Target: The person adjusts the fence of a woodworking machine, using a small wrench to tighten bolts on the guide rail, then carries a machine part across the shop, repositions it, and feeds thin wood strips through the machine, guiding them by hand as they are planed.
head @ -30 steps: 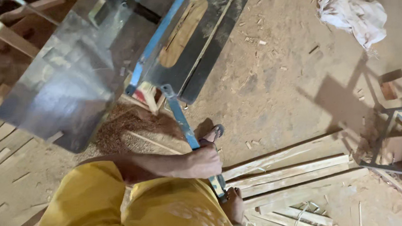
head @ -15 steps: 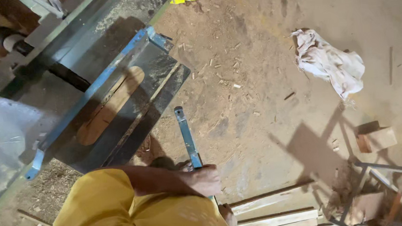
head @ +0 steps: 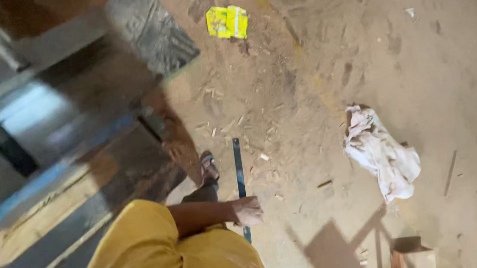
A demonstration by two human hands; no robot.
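My left hand reaches out from a yellow sleeve and is closed around a long, thin blue metal bar. The bar points away from me over the sawdust-covered floor, and its near end shows just below my fist. Close to the left of the bar is my foot in a sandal. My right hand is out of the picture.
A grey metal saw table with a blue rail fills the left side, blurred. A crumpled white cloth lies on the floor to the right, a yellow packet farther off, and a small wooden block at bottom right. Wood chips litter the dirt.
The view has swung across the floor: the saw table slid left, and the wooden slats left the picture. The hand keeps its grip on the blue bar.
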